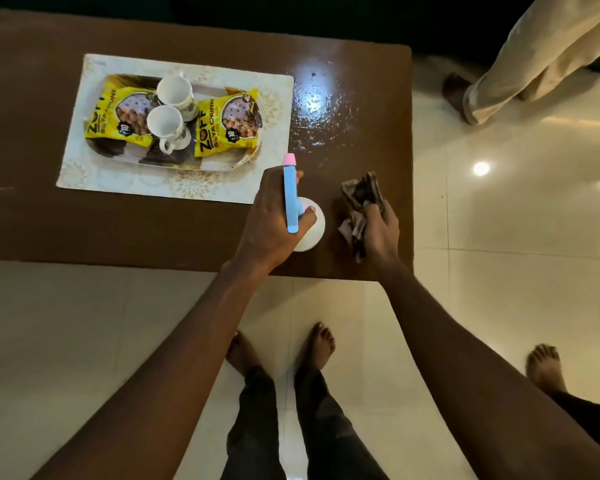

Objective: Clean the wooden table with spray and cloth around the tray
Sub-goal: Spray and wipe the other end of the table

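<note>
While the tray (222, 165) sits on its mat (174, 188) toward the left of the worktop (118, 230), your work lies to its right. Your left hand (274, 220) is wrapped round the spray bottle (290, 195), fingers (300, 174) closed about its neck. I cannot tell whether the white body stands on the wood or hangs just above it, near the front edge. The bottle's blue head runs away from you, its pink tip aimed just past the mat's near right corner. Just beside it, to the right, your right hand (381, 226) grips the cloth (361, 192), fingers curled over the bunched fabric, which rests on the wood. Beyond both hands, toward the far right corner, a wet patch (319, 102) shines under the light. It lies ahead of the cloth and a little to its left, so I judge your right hand the nearer. Push the cloth away from you into the wet, keeping right of the mat.
</note>
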